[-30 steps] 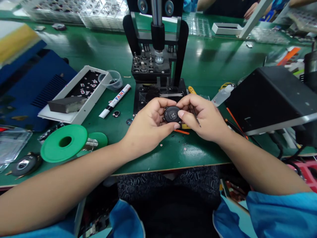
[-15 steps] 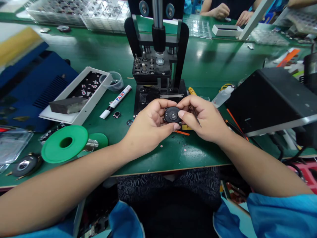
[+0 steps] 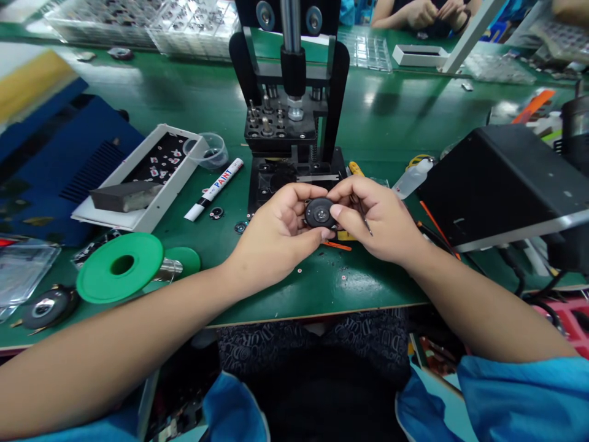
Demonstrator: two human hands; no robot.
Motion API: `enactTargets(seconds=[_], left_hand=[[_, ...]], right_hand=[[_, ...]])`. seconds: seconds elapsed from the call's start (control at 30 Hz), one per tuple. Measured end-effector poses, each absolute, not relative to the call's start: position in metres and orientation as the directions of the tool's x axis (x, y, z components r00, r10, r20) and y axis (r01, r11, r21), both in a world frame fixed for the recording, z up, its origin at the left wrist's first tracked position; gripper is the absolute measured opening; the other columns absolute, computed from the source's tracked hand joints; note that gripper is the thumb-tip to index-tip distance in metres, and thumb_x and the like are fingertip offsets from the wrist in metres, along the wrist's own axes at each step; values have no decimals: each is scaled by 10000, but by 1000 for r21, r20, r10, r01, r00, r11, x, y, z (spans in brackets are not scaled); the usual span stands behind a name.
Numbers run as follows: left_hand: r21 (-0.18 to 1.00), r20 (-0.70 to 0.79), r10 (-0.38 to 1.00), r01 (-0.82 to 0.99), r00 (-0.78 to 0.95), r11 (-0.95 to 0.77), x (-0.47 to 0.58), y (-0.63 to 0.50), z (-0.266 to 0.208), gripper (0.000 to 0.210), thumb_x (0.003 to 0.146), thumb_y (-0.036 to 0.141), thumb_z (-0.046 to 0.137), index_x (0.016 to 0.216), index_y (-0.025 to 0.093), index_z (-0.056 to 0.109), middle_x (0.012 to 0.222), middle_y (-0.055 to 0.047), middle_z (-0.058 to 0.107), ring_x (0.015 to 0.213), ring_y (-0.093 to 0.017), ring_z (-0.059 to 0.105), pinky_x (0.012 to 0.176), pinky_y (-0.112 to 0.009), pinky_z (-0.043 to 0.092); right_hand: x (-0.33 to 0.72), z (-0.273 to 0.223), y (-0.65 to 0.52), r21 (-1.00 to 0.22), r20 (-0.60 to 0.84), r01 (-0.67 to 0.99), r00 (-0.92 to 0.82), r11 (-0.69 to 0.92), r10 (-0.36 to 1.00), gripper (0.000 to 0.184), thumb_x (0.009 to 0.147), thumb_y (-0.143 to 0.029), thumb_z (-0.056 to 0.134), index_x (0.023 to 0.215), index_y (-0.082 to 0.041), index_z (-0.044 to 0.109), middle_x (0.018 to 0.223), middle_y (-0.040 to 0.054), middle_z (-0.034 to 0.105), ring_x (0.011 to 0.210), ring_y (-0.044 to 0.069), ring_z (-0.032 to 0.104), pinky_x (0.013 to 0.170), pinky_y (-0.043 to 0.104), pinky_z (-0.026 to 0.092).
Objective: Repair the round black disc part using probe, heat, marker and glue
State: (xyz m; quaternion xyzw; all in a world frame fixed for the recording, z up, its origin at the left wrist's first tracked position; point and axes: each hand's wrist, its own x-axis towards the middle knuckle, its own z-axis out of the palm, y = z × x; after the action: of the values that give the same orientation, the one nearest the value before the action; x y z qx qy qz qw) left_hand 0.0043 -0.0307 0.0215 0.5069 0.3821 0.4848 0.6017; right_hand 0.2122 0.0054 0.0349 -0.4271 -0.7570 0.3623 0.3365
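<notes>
A round black watch case (image 3: 319, 213), its back with a small sensor window facing up, is held in front of the press. My left hand (image 3: 280, 236) is closed on its left side, thumb along the lower edge. On the right side, my right hand (image 3: 375, 215) grips the same case between thumb and forefinger. A thin dark pointed metal tool (image 3: 368, 225) is also tucked in the right hand; its other end is hidden. Just behind both hands stands the black hand press (image 3: 294, 123). An orange strip (image 3: 337, 245) lies on the bench below the case.
Left of the hands are a paint marker (image 3: 214, 189), a white tray (image 3: 161, 202) of small parts, a clear cup (image 3: 212, 151) and a green spool (image 3: 120, 267). A black box (image 3: 510, 178) and a bottle (image 3: 413, 178) stand right. Another person's hands (image 3: 435, 12) are across the bench.
My hands and the watch case stay nearly still; the view shifts very slightly. Across the bench, the other person's hands have moved up and closer together.
</notes>
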Motion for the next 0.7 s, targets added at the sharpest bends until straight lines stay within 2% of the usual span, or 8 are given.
enactTargets(seconds=[0.2,0.4,0.53,0.7], left_hand=[[979,8,980,-201,201,33,4,-31,24,526,780,63,902,1202,204,621,1020,19,783,854,-142,838,879,-299,740],[981,31,996,-192,79,-16,0,-26,25,575,789,105,909,1236,223,567,1043,1,793,743,-140,820,747,-282,730],[979,44,999,-198,12,-41,-3,-23,25,633,816,159,927,1374,224,635,1048,-6,801,727,-146,800,705,-287,711],[974,39,999,-220,-33,-46,-3,-22,27,520,826,140,890,1307,215,707,1050,-6,804,772,-135,807,705,-250,689]], right_hand=[[214,29,12,-856,264,336,-371,394,890,142,1005,-289,654,1135,-253,700,937,3,728,798,185,708,750,361,607],[235,29,35,-750,433,429,-257,503,864,181,1056,-217,617,1224,-277,649,983,23,733,868,215,725,885,414,663],[245,32,45,-695,371,536,-304,480,877,191,1043,-170,591,1197,-268,650,1004,20,760,917,209,746,953,409,642],[249,36,46,-610,251,656,-373,445,893,366,966,-63,502,1209,-230,719,1036,27,799,953,205,740,908,361,578]])
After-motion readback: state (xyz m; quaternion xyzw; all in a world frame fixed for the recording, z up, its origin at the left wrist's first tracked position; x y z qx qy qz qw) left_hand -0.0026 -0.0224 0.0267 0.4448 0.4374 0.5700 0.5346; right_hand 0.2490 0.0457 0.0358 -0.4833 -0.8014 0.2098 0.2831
